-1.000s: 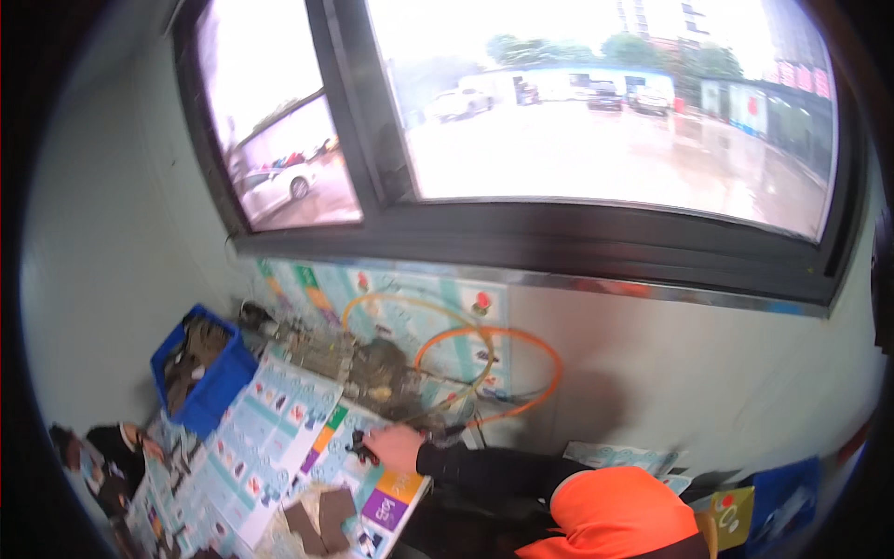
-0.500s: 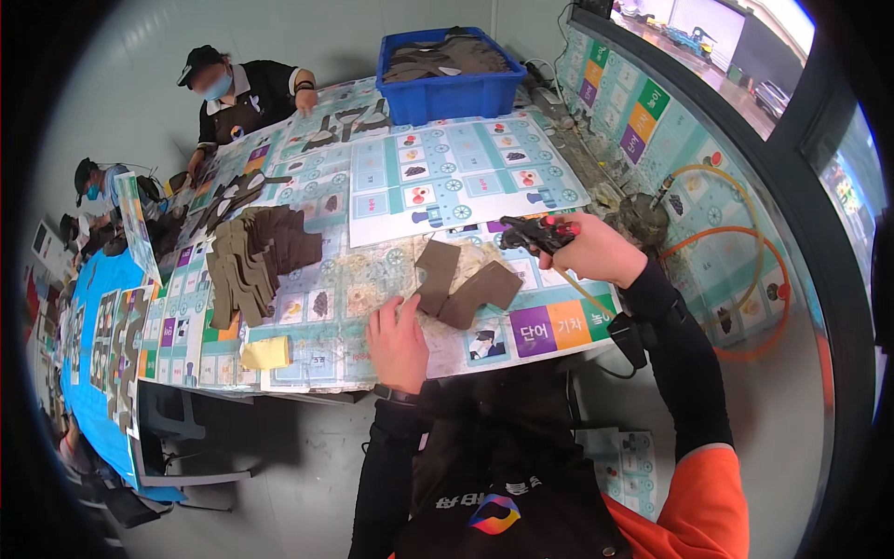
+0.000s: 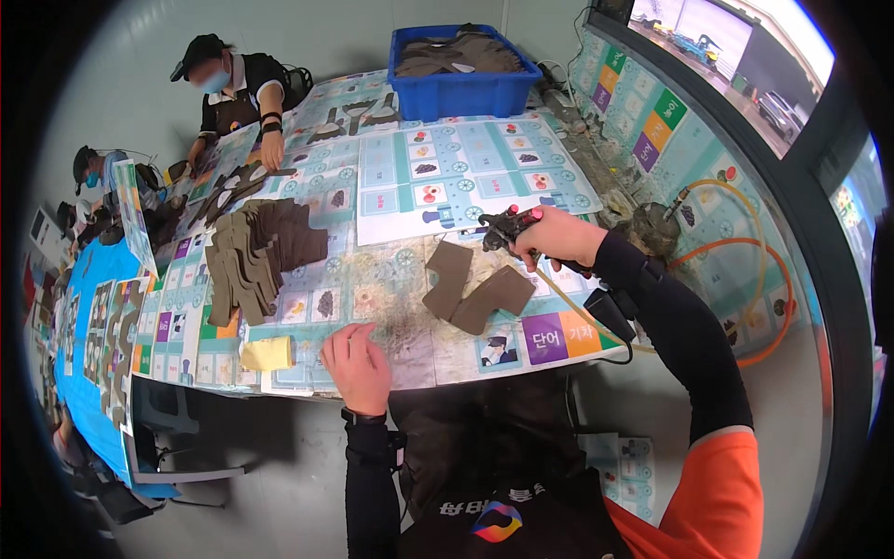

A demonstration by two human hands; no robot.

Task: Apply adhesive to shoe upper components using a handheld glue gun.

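Note:
My right hand (image 3: 563,238) is closed round a dark spray gun (image 3: 504,229) with red knobs, held over the table to the upper right of a V-shaped brown fabric piece (image 3: 477,296). That piece lies flat on the stained, printed table cover, apart from both hands. My left hand (image 3: 357,368) is over the table's front edge, left of the piece, with its fingers loosely stretched and nothing in them. Farther left lies a fanned stack of brown pieces (image 3: 264,256), and a yellow pad (image 3: 267,353) sits in front of it.
A blue bin (image 3: 466,97) full of brown pieces stands at the back. Yellow and orange hoses (image 3: 784,312) loop at the right, near a round dirty pot (image 3: 656,226). Across the table a co-worker (image 3: 244,98) reaches toward more brown pieces (image 3: 230,191).
My left hand has drawn back leftward from the brown piece. The spray gun in my right hand has shifted left. The co-worker's arm has come down toward the pieces, and the view has turned slightly.

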